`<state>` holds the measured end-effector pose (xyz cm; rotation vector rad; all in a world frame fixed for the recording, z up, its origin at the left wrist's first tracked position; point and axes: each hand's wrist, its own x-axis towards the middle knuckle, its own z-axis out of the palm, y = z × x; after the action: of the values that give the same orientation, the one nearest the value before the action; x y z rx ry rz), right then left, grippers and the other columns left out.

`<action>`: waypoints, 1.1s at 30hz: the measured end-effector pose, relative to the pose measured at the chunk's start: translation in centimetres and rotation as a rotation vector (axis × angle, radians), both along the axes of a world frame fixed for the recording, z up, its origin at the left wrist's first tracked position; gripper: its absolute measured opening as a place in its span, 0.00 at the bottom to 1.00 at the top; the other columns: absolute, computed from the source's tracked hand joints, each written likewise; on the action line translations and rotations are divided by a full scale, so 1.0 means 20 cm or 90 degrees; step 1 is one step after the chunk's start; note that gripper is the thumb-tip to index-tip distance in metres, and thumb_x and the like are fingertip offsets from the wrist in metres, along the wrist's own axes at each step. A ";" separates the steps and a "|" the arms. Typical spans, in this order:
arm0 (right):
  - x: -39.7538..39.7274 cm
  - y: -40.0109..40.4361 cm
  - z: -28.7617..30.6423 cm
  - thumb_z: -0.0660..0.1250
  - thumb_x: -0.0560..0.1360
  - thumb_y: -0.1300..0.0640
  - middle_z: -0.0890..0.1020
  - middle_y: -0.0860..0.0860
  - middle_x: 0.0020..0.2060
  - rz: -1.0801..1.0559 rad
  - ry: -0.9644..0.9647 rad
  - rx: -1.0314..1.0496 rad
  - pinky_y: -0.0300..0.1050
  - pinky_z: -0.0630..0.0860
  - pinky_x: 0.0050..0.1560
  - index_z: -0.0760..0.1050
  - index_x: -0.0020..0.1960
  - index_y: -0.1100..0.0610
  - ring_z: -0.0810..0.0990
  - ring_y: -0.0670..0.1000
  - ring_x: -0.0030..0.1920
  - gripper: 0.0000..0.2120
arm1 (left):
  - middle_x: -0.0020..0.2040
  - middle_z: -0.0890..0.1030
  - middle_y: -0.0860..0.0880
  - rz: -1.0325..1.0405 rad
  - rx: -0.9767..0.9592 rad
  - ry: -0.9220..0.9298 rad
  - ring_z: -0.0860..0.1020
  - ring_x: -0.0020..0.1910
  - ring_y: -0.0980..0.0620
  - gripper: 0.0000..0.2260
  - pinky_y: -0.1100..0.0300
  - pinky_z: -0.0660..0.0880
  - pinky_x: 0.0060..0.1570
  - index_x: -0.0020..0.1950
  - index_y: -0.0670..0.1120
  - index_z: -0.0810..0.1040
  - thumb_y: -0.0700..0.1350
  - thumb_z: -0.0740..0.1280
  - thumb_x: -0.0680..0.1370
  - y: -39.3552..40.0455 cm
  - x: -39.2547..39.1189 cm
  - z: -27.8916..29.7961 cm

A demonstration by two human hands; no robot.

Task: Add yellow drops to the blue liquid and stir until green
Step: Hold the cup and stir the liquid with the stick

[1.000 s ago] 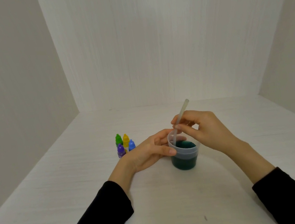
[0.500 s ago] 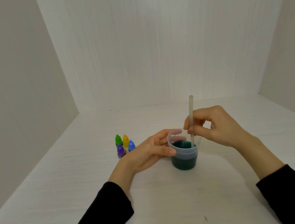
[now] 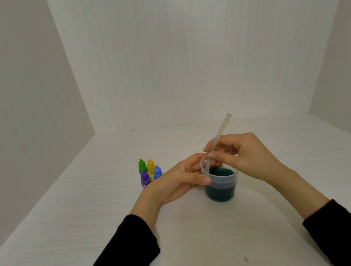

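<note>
Nearest you, both your forearms in black sleeves [image 3: 125, 257] reach out over the white worktop [image 3: 70, 231], which has a small dark speck [image 3: 246, 259] close to its front edge on the right.

Your left hand [image 3: 178, 182] rests on the worktop beside the clear plastic cup [image 3: 220, 183]; its grip is closed on the cup, with the thumb pressed on the near side of the rim and the fingers curled around the far side. The cup stands upright on the worktop, just right of centre, and the liquid [image 3: 219, 173] in it looks dark green, filling roughly the lower half.

Your right hand [image 3: 247, 155] hovers just above and to the right of the cup. Its grip is pinched on the pale stirring stick [image 3: 219, 137], thumb and forefinger together on its middle. The stick leans up and to the right, and its lower end dips inside the cup near the left wall.

Farther back and left of your left hand, four small dropper bottles stand in a tight cluster: purple [image 3: 145, 178] and blue [image 3: 157, 172] in front, green [image 3: 142, 165] and yellow [image 3: 150, 166] behind.

Beyond them, plain white walls [image 3: 179, 51] enclose the worktop.
</note>
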<state>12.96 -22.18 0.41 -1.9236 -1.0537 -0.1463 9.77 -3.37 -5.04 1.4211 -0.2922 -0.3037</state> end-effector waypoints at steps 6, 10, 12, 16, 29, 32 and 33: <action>0.02 0.02 -0.02 0.65 0.76 0.54 0.81 0.38 0.43 -0.079 -0.076 -0.066 0.32 0.76 0.47 0.79 0.52 0.47 0.81 0.41 0.45 0.07 | 0.67 0.77 0.48 0.002 0.005 0.003 0.75 0.67 0.51 0.26 0.59 0.75 0.60 0.68 0.50 0.71 0.35 0.67 0.72 0.00 0.01 -0.01; 0.05 -0.02 0.00 0.64 0.77 0.53 0.82 0.43 0.46 -0.113 -0.140 -0.115 0.39 0.78 0.47 0.79 0.53 0.49 0.81 0.45 0.44 0.07 | 0.66 0.79 0.49 -0.003 0.002 0.011 0.75 0.66 0.49 0.25 0.58 0.74 0.61 0.68 0.50 0.72 0.34 0.67 0.73 0.01 0.02 -0.02; 0.06 -0.04 0.01 0.65 0.76 0.53 0.80 0.39 0.43 -0.129 -0.165 -0.128 0.39 0.78 0.45 0.79 0.51 0.48 0.79 0.43 0.41 0.06 | 0.65 0.79 0.50 -0.004 -0.001 0.014 0.76 0.65 0.50 0.25 0.60 0.75 0.59 0.67 0.51 0.73 0.34 0.67 0.72 0.01 0.03 -0.02; 0.06 -0.07 0.02 0.66 0.74 0.57 0.81 0.43 0.40 -0.133 -0.175 -0.132 0.39 0.77 0.42 0.79 0.47 0.49 0.79 0.44 0.39 0.05 | 0.65 0.79 0.50 0.001 0.000 0.013 0.76 0.65 0.50 0.27 0.59 0.74 0.59 0.68 0.51 0.73 0.37 0.71 0.70 0.02 0.02 -0.02; -0.02 -0.04 0.03 0.66 0.70 0.69 0.84 0.48 0.34 0.063 0.039 0.017 0.42 0.80 0.38 0.80 0.38 0.52 0.83 0.53 0.37 0.13 | 0.64 0.78 0.49 0.000 0.002 0.000 0.76 0.62 0.51 0.26 0.57 0.72 0.61 0.69 0.46 0.71 0.33 0.66 0.71 0.01 0.01 -0.02; -0.01 -0.03 0.01 0.66 0.72 0.70 0.85 0.49 0.37 0.089 0.084 0.040 0.38 0.78 0.39 0.80 0.42 0.56 0.84 0.51 0.39 0.10 | 0.60 0.80 0.50 0.003 0.002 -0.001 0.77 0.60 0.51 0.25 0.57 0.73 0.59 0.67 0.46 0.72 0.33 0.67 0.71 0.01 0.01 -0.01; -0.01 -0.03 0.01 0.66 0.73 0.69 0.85 0.50 0.38 0.089 0.091 0.044 0.39 0.78 0.41 0.80 0.43 0.57 0.84 0.51 0.39 0.08 | 0.60 0.80 0.50 0.005 0.003 0.000 0.77 0.60 0.51 0.25 0.57 0.74 0.59 0.67 0.46 0.72 0.33 0.67 0.71 0.01 0.00 -0.01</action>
<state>12.69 -22.72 0.58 -1.7646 -1.0678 0.0329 9.86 -3.19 -5.30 1.4262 -0.2867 -0.2978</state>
